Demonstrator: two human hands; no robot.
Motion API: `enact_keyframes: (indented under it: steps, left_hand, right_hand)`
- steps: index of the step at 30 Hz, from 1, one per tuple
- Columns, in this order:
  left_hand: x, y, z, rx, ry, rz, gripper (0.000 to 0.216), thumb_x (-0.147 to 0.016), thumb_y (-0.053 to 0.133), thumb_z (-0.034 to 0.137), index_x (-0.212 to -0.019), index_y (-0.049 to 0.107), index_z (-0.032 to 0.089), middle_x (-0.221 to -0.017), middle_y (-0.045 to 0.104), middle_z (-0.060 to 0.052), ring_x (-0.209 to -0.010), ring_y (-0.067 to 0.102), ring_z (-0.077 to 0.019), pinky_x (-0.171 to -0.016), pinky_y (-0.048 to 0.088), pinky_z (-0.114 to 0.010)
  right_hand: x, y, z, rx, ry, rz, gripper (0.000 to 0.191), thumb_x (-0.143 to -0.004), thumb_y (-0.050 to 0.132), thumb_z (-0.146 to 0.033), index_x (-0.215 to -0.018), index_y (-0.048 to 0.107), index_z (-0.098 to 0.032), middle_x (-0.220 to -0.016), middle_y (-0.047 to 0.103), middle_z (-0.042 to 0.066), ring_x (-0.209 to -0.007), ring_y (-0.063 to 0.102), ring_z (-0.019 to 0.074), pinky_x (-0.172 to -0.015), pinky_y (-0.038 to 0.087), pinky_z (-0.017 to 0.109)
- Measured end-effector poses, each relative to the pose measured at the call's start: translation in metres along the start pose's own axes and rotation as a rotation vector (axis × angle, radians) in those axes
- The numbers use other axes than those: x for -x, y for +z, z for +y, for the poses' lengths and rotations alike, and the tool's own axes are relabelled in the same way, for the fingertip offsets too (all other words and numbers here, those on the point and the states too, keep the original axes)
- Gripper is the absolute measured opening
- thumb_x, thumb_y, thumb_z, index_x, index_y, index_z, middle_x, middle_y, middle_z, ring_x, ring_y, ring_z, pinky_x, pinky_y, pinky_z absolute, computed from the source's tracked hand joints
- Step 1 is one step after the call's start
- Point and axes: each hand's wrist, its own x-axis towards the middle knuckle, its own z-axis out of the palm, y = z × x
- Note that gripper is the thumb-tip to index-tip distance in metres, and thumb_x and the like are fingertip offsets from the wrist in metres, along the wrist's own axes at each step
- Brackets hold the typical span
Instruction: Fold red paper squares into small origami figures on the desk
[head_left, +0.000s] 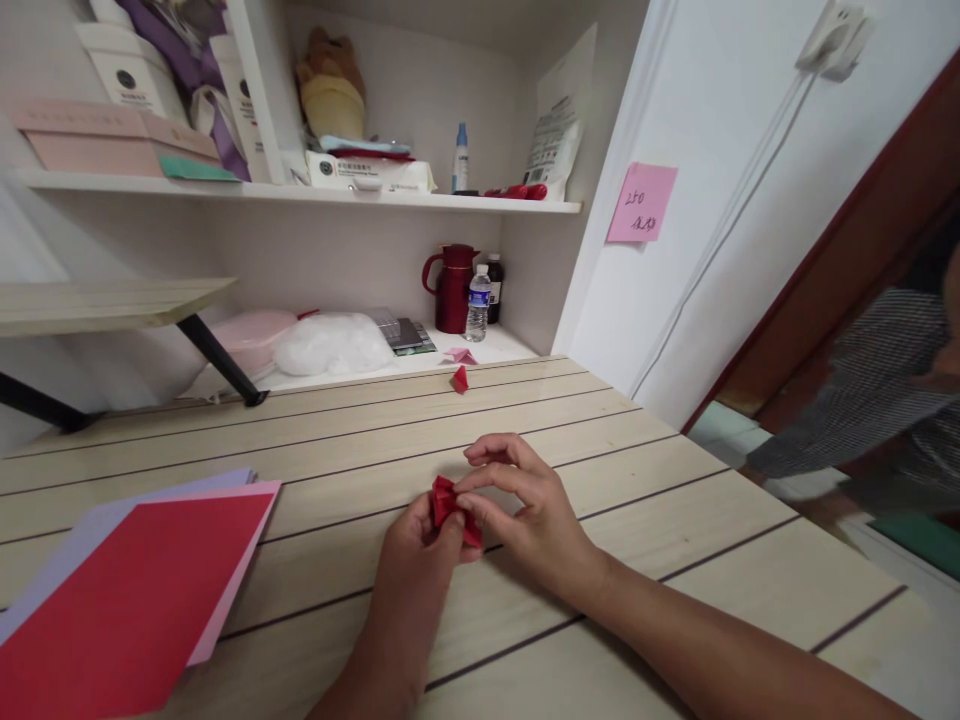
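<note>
Between my two hands, just above the slatted wooden table, is a small piece of folded red paper point(444, 500). My left hand point(424, 540) grips its lower part, with the thumb pressed on top. Thumb and index finger of my right hand point(517, 500) pinch the paper's upper right side, while the other fingers are curled above it. Part of the paper is hidden under the fingers. Farther back on the table sits a small folded red paper piece point(460, 379). Behind that lies a pink folded paper piece point(460, 356).
Red, pink and lilac paper sheets point(150, 590) lie stacked at left. A small raised stand point(112, 305) is at back left. On the lower shelf are a cotton-like white bundle point(330, 345), a red jug point(453, 290) and a water bottle point(478, 305). A person point(870, 390) is at far right.
</note>
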Motion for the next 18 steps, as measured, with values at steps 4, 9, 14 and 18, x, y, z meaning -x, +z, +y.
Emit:
enact_keyframes:
  steps: [4, 9, 14, 18]
  left_hand:
    - [0.0005, 0.002, -0.0015, -0.01, 0.024, -0.013, 0.032, -0.07, 0.067, 0.025, -0.101, 0.067, 0.016, -0.077, 0.073, -0.001, -0.072, 0.07, -0.0183, -0.063, 0.058, -0.028]
    - [-0.0027, 0.0012, -0.005, -0.02, 0.027, -0.032, 0.034, -0.069, 0.069, 0.027, -0.101, 0.067, 0.015, -0.078, 0.074, -0.002, -0.069, 0.07, -0.0185, -0.062, 0.058, -0.029]
    - [-0.0035, 0.0002, -0.0052, -0.02, 0.018, -0.037, 0.036, -0.068, 0.072, 0.028, -0.101, 0.068, 0.016, -0.078, 0.074, -0.001, -0.069, 0.069, -0.0184, -0.061, 0.058, -0.028]
    - [-0.0036, 0.0006, -0.0053, -0.01, 0.01, -0.028, 0.035, -0.067, 0.073, 0.027, -0.099, 0.068, 0.017, -0.084, 0.075, -0.003, -0.075, 0.071, -0.0201, -0.062, 0.058, -0.029]
  right_hand:
    - [-0.0002, 0.0041, 0.0004, -0.019, 0.009, 0.003, 0.009, -0.083, 0.073, -0.017, -0.086, 0.076, -0.024, -0.109, 0.059, 0.008, -0.103, 0.06, 0.0225, -0.091, 0.052, 0.037]
    - [-0.0012, 0.005, -0.0019, -0.022, 0.077, -0.003, 0.01, -0.083, 0.069, -0.014, -0.079, 0.074, -0.022, -0.108, 0.061, 0.007, -0.104, 0.061, 0.0212, -0.093, 0.05, 0.036]
    - [-0.0032, 0.0021, -0.0039, -0.073, 0.215, -0.034, 0.015, -0.086, 0.065, -0.015, -0.074, 0.073, -0.022, -0.106, 0.065, 0.006, -0.107, 0.061, 0.0203, -0.094, 0.049, 0.035]
    - [-0.0039, 0.0034, -0.0011, -0.096, 0.269, -0.029, 0.016, -0.084, 0.066, -0.018, -0.07, 0.072, -0.021, -0.105, 0.066, 0.006, -0.105, 0.063, 0.0202, -0.093, 0.05, 0.035]
